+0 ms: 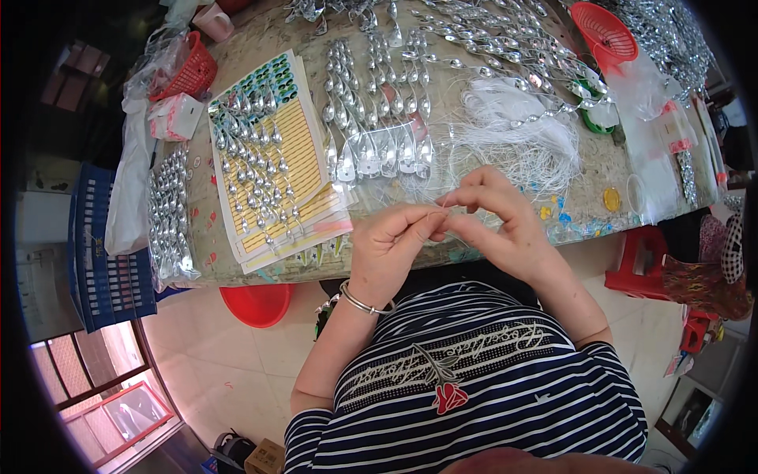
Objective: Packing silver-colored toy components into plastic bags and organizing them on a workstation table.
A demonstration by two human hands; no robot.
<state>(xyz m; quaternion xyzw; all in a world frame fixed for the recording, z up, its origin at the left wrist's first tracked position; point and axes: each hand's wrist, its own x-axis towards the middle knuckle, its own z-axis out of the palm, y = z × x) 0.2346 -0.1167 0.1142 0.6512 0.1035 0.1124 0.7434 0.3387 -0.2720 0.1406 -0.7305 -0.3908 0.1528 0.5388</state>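
My left hand (401, 237) and my right hand (499, 223) meet over the table's near edge, fingertips almost touching. Thumb and forefinger of the left are pinched together. The right hand's thumb and forefinger also close at the same spot, its other fingers curled above. Between them runs a fine thread, barely visible; its ends are hard to follow. Just beyond lies a loose bundle of white thread (525, 118). Left of that, twisted silver spiral ornaments (343, 87) lie in rows, with a clear plastic bag (387, 150) over their lower ends.
More silver spirals rest on a stack of printed sheets (304, 142), at the table's left edge (167, 205) and far right. Red baskets (189, 67) (604, 31) stand at both back corners. A green roll (592, 107) sits right. Below are a red basin (257, 304) and red stool (636, 261).
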